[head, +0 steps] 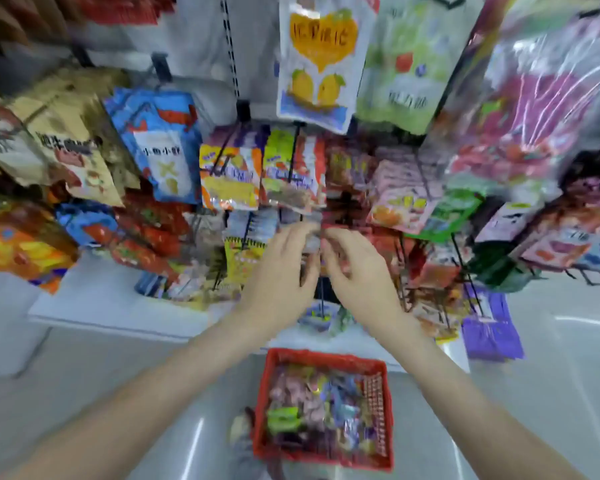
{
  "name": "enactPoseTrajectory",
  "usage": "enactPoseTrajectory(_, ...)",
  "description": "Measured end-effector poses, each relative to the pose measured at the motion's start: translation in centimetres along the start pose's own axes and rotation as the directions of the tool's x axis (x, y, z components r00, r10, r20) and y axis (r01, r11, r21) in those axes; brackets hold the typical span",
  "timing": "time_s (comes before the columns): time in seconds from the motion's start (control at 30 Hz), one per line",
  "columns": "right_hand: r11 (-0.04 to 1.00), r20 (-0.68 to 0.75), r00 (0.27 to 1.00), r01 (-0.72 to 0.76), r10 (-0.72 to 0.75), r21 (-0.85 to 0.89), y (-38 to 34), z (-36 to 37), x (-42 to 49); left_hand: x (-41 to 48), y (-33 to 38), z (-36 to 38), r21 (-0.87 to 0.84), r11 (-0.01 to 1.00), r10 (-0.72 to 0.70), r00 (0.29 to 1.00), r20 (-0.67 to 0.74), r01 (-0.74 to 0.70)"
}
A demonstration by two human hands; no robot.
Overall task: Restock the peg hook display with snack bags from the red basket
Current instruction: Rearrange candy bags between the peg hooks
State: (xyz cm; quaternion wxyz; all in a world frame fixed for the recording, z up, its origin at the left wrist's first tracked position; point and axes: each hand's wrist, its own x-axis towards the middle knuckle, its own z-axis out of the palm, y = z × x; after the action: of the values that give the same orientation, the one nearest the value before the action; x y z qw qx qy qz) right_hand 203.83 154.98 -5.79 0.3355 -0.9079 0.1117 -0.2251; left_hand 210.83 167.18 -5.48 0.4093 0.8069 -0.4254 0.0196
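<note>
Beyond the red basket (326,356) on the near floor (118,393), the left hand (284,271) and right hand (359,271) together pinch a small snack bag (312,241) at the middle of the peg hook display (293,161), seemingly light, crinkly and slippery, best held by its stiffer top seam.

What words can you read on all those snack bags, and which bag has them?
"小鱼小虾", as best it reads: dark characters on the white panel of the blue bag.
Brown bag: large dark characters, too blurred to read.
Bag with the yellow heart: characters on the heart, blurred.
Green bag: dark characters near the bottom, blurred.
Other hanging bags and those in the red basket: too small or blurred.
</note>
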Motion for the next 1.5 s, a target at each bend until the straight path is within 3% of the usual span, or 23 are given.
enactPoseTrajectory(0.07, 0.978, 0.153, 0.966, -0.209, 0.207, -0.007, 5.5, 4.0, -4.7, -4.6, -3.9, 4.7, 0.036, 0.988, -0.156, 0.975, 0.161, 0.152)
enactPoseTrajectory(0.13, 0.918, 0.232, 0.889, -0.389, 0.395, -0.071, 11.4, 8.4, -9.8, -9.2, -8.6, 9.8, 0.108, 0.949, -0.316, 0.896, 0.312, 0.297)
enactPoseTrajectory(0.27, 0.781, 0.368, 0.698, -0.606, 0.614, -0.154, 23.2, 18.4, -21.1, -18.8, -19.7, 20.2, 0.304, 0.891, -0.452, 0.729, 0.514, 0.338)
enactPoseTrajectory(0.43, 0.692, 0.463, 0.518, -0.593, 0.719, -0.411, 36.2, 31.4, -33.9, -29.4, -31.9, 32.7, 0.429, 0.873, -0.475, 0.598, 0.646, 0.23)
enactPoseTrajectory(0.57, 0.704, 0.564, 0.429, -0.325, 0.705, -0.632, 43.5, 39.6, -39.8, -34.8, -39.0, 40.7, 0.444, 0.894, -0.395, 0.555, 0.732, 0.051)
enactPoseTrajectory(0.67, 0.686, 0.578, 0.416, -0.173, 0.702, -0.707, 47.3, 42.9, -41.8, -37.4, -42.0, 44.6, 0.438, 0.894, -0.329, 0.517, 0.79, -0.1)
enactPoseTrajectory(0.77, 0.68, 0.564, 0.443, -0.156, 0.697, -0.717, 50.4, 43.9, -42.1, -38.9, -43.1, 46.9, 0.465, 0.873, -0.344, 0.487, 0.803, -0.149)
enactPoseTrajectory(0.87, 0.694, 0.583, 0.455, -0.115, 0.672, -0.711, 52.2, 43.7, -42.2, -38.8, -42.8, 47.7, 0.506, 0.837, -0.324, 0.557, 0.765, -0.208)
enactPoseTrajectory(0.93, 0.694, 0.593, 0.429, -0.122, 0.682, -0.71, 53.2, 43.7, -42.2, -38.9, -42.4, 48.1, 0.508, 0.83, -0.261, 0.644, 0.719, -0.231)
enactPoseTrajectory(1.0, 0.695, 0.601, 0.397, -0.149, 0.694, -0.703, 53.6, 43.8, -41.6, -39.0, -42.0, 48.3, 0.514, 0.829, -0.242, 0.687, 0.685, -0.22)
enactPoseTrajectory(1.17, 0.727, 0.581, 0.551, -0.071, 0.599, -0.683, 52.1, 43.3, -41.4, -39.6, -40.0, 48.7, 0.448, 0.873, -0.156, 0.761, 0.63, -0.192)
enactPoseTrajectory(1.27, 0.786, 0.627, 0.585, -0.029, 0.515, -0.618, 51.2, 42.1, -41.0, -39.6, -39.1, 49.7, 0.335, 0.92, -0.067, 0.757, 0.65, -0.206)
enactPoseTrajectory(1.33, 0.829, 0.632, 0.608, -0.08, 0.48, -0.553, 50.3, 40.8, -40.4, -39.0, -38.5, 50.6, 0.288, 0.94, -0.087, 0.689, 0.72, -0.182)
enactPoseTrajectory(1.43, 0.89, 0.506, 0.732, -0.364, 0.456, -0.277, 49.0, 38.6, -39.9, -38.1, -37.9, 52.2, 0.296, 0.955, -0.232, 0.546, 0.805, -0.032)
enactPoseTrajectory(1.5, 0.819, 0.401, 0.741, -0.572, 0.538, -0.042, 48.5, 37.6, -39.9, -37.1, -37.6, 52.9, 0.339, 0.935, -0.341, 0.537, 0.772, 0.106)
